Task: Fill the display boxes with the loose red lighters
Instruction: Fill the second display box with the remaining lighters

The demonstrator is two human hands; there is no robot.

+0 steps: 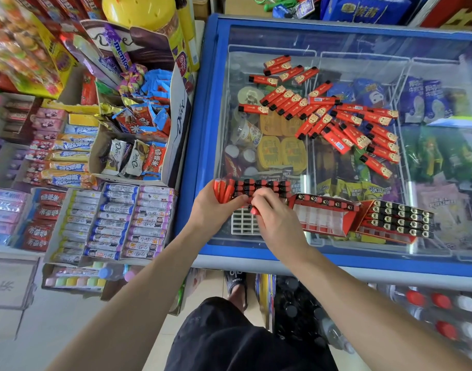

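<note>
Your left hand (213, 207) grips a bundle of red lighters (252, 188); your right hand (273, 218) pinches one lighter over a white tray (244, 223). Loose lighters (334, 116) lie beyond on the freezer lid (363, 44).

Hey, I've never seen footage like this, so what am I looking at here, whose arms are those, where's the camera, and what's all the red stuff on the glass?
There is no machine here. The two bare arms belong to a person, and the single picture comes from a wide-angle camera worn on their head, looking down at their hands.

They stand at a blue chest freezer with a glass lid; the snacks inside show through it. On the glass lies a scatter of loose red lighters. Nearer the person sit two red display boxes: the middle box has one row filled, and the right box is nearly full.

The left hand grips a bundle of lighters. The right hand pinches one lighter above a white grid tray. Shelves of sweets stand to the left.
</note>
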